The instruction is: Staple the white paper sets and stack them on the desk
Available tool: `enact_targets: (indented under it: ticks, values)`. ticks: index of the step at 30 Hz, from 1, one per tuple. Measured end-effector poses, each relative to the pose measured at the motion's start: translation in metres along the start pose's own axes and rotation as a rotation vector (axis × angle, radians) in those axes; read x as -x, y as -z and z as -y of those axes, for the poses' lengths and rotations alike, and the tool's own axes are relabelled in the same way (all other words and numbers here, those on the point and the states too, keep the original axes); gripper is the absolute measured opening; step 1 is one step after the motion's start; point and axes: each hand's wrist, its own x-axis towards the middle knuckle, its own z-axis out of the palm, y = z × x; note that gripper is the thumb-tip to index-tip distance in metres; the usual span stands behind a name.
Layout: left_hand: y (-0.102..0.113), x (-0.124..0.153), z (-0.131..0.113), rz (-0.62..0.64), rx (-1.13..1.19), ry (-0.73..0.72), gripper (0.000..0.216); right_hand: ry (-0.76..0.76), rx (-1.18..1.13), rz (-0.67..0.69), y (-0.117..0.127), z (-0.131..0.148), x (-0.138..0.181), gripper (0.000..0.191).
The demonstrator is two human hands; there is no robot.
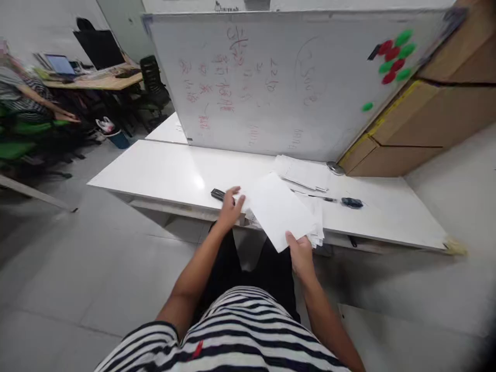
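Note:
My right hand [301, 254] pinches the near corner of white paper [281, 206], held tilted above the front edge of the white desk [163, 168]. Whether it is one sheet or a few I cannot tell. Beside the paper's left corner is my left hand [231, 205], thumb and fingers apart. A black stapler-like object [217, 194] lies on the desk right by those fingers, its far end partly behind them. Under the held paper and to its right, more loose sheets [318, 219] stick out past the desk edge.
Behind the desk stands a whiteboard [240, 88] with red writing and round magnets. A paper stack [302, 172], a pen [327, 198] and a dark blue item [352, 202] lie on the desk. Cardboard boxes [418, 113] are piled at right. A seated person [27, 93] is far left.

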Motion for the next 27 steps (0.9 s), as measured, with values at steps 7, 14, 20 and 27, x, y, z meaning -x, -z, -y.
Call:
enact_targets:
  ticks: [7,14,20,27]
  values:
    - [0.018,-0.043,0.089,0.323,-0.276,0.002,0.035,-0.243,-0.143,0.085,0.003,0.005,0.018,0.044]
    - [-0.007,-0.035,0.093,0.142,-0.25,0.135,0.045,-0.295,-0.159,0.211,-0.022,0.003,0.025,0.039]
    - [-0.009,-0.033,0.09,0.122,-0.17,0.14,0.042,-0.296,-0.108,0.29,-0.029,-0.004,0.022,0.039]
    - [-0.005,-0.033,0.085,0.147,-0.147,0.123,0.049,-0.28,-0.012,0.342,-0.034,-0.006,0.018,0.041]
